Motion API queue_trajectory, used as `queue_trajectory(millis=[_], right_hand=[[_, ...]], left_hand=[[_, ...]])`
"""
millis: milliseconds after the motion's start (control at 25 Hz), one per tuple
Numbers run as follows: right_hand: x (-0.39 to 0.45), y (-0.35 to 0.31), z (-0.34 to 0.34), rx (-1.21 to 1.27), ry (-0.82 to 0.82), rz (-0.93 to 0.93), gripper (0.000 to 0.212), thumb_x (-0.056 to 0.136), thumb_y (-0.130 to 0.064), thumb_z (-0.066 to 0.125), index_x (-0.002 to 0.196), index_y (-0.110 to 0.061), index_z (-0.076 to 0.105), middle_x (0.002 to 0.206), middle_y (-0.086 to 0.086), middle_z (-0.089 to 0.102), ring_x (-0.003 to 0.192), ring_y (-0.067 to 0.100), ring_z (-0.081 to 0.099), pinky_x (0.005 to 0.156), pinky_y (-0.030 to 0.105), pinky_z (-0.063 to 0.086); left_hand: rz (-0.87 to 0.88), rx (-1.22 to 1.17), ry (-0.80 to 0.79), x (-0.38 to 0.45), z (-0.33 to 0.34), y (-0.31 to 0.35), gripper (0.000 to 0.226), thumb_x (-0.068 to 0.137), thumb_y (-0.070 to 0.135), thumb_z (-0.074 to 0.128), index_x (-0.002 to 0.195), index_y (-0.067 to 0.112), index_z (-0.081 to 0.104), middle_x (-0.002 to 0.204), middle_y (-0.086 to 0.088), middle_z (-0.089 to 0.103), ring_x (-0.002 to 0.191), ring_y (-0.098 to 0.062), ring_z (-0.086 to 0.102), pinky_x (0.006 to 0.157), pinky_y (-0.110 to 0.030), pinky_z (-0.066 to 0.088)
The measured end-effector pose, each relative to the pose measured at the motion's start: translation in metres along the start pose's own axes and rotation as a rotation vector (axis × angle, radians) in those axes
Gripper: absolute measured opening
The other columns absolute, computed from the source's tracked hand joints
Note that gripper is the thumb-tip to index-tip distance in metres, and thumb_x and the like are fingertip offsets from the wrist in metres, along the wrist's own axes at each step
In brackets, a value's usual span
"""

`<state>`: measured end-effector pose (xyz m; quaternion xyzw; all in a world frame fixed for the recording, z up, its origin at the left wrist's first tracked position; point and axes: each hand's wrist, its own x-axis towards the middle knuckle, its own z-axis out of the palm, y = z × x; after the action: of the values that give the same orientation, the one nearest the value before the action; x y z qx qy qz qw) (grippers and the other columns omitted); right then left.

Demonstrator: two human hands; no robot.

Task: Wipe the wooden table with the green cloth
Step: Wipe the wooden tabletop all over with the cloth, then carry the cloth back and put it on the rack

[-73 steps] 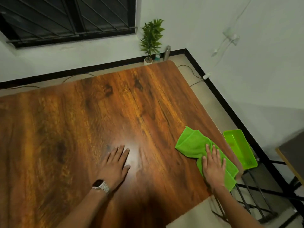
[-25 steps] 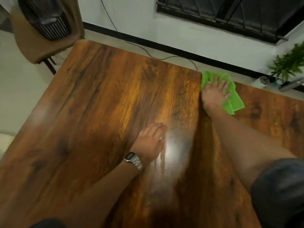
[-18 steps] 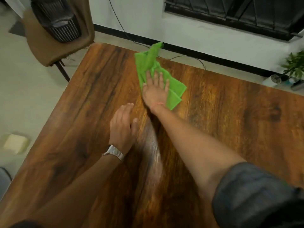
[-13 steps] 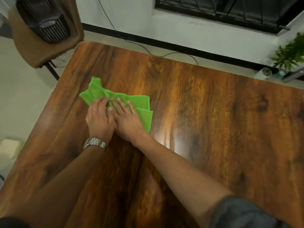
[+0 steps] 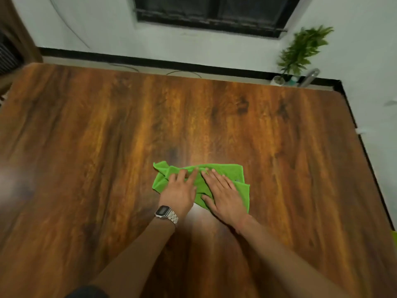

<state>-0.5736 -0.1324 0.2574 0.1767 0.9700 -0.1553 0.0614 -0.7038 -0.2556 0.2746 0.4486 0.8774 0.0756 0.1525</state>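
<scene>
Cloth: the green cloth (image 5: 233, 174) lies on the bench (image 5: 107, 136), a little toward 6 o'clock from its middle. It is crumpled, with folds at its 9 o'clock end.
Left hand: the left hand (image 5: 180, 191) lies flat on the 9 o'clock half of the cloth, fingers straight and pointing to 12 o'clock. A watch (image 5: 164, 211) is on the wrist.
Right hand: the right hand (image 5: 225, 196) presses flat on the 3 o'clock half, fingers straight.
Hands together: they are side by side and close, with a strip of cloth between them. Neither one pinches or clamps the cloth.
Stage: the bench shines, with a bright patch just at 6 o'clock of the cloth. I cannot tell which parts are already wiped.
Risk, slipping: only flat palms hold the cloth, so in a quick stroke it may slide out from under them.
Risk, folds: a crumpled cloth touches less wood and may leave strips not wiped.
Risk, edge: a long stroke toward 3 o'clock could push the cloth over the bench edge.
Around: a plant (image 5: 300, 50) stands beyond the corner at 1 o'clock, and a window (image 5: 210, 14) is at 12 o'clock.
</scene>
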Motion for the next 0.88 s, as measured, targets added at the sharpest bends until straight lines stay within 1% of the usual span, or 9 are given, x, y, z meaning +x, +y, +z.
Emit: queue_trajectory(millis=[80,160,320,400,520,640,720,800,880], right_hand=[[-0.059,0.023,-0.004,0.087,-0.01,0.159,0.072,0.097,-0.053,0.043,0.156,-0.022,0.017,0.161,-0.007,0.027,0.146,0.013,0.024,0.112,0.034,0.026],[-0.104,0.031,-0.005,0.142,-0.029,0.235,0.074,0.093,-0.05,0.052,0.155,-0.024,0.021,0.158,-0.009,0.031,0.14,0.015,0.032,0.103,0.036,0.031],[-0.186,0.027,-0.009,0.19,0.027,0.344,0.059,0.086,-0.032,0.062,0.142,-0.025,0.043,0.136,-0.004,0.05,0.121,0.022,0.046,0.096,0.037,0.036],[-0.212,0.02,-0.01,0.241,0.047,0.437,0.049,0.082,-0.031,0.063,0.129,-0.025,0.05,0.125,-0.004,0.054,0.114,0.021,0.048,0.093,0.037,0.035],[-0.242,0.009,-0.009,0.328,0.055,0.55,0.039,0.078,-0.036,0.065,0.113,-0.02,0.055,0.114,-0.001,0.059,0.109,0.022,0.05,0.089,0.037,0.031],[-0.28,-0.007,-0.003,0.374,0.127,0.61,0.029,0.08,-0.035,0.064,0.102,-0.019,0.055,0.105,0.001,0.061,0.102,0.023,0.054,0.08,0.031,0.023],[-0.306,-0.02,-0.001,0.384,0.148,0.635,0.024,0.084,-0.034,0.063,0.099,-0.017,0.055,0.102,0.005,0.062,0.097,0.027,0.057,0.078,0.032,0.032],[-0.33,-0.031,-0.005,0.396,0.142,0.657,0.027,0.086,-0.036,0.063,0.101,-0.014,0.056,0.103,0.008,0.063,0.096,0.03,0.059,0.08,0.037,0.04],[-0.361,-0.041,-0.009,0.421,0.189,0.713,0.032,0.087,-0.039,0.065,0.104,-0.013,0.058,0.106,0.01,0.064,0.097,0.031,0.06,0.082,0.038,0.043]], left_hand=[[0.062,0.007,-0.11,-0.006,0.004,0.052,0.048,0.093,0.04,0.046,0.14,0.029,0.037,0.128,-0.001,0.043,0.11,-0.024,0.045,0.072,-0.035,0.05],[0.107,0.053,-0.195,-0.02,0.011,0.088,0.042,0.091,0.039,0.049,0.13,0.025,0.044,0.13,-0.001,0.04,0.112,-0.025,0.043,0.076,-0.036,0.052],[0.35,0.211,-0.162,-0.069,0.008,0.143,0.031,0.073,0.031,0.063,0.103,0.02,0.063,0.115,0.0,0.059,0.104,-0.027,0.056,0.077,-0.038,0.049],[0.523,0.286,-0.145,-0.087,0.006,0.155,0.028,0.062,0.03,0.066,0.089,0.022,0.067,0.101,0.002,0.065,0.096,-0.025,0.061,0.077,-0.038,0.049],[0.745,0.307,-0.17,-0.095,0.004,0.153,0.039,0.047,0.037,0.08,0.082,0.024,0.068,0.092,0.003,0.067,0.087,-0.023,0.064,0.078,-0.035,0.051],[0.97,0.334,-0.151,-0.104,-0.003,0.159,0.028,0.061,0.048,0.058,0.077,0.028,0.067,0.087,0.004,0.065,0.087,-0.023,0.064,0.082,-0.033,0.036],[1.086,0.391,-0.173,-0.112,-0.002,0.164,0.032,0.064,0.054,0.05,0.074,0.03,0.067,0.084,0.007,0.063,0.088,-0.021,0.062,0.082,-0.032,0.032],[1.169,0.446,-0.207,-0.117,0.001,0.168,0.036,0.064,0.059,0.051,0.074,0.03,0.07,0.082,0.009,0.062,0.085,-0.02,0.063,0.08,-0.032,0.035],[1.267,0.471,-0.226,-0.125,0.001,0.185,0.037,0.066,0.061,0.053,0.07,0.028,0.071,0.079,0.009,0.061,0.082,-0.02,0.062,0.078,-0.034,0.045]])
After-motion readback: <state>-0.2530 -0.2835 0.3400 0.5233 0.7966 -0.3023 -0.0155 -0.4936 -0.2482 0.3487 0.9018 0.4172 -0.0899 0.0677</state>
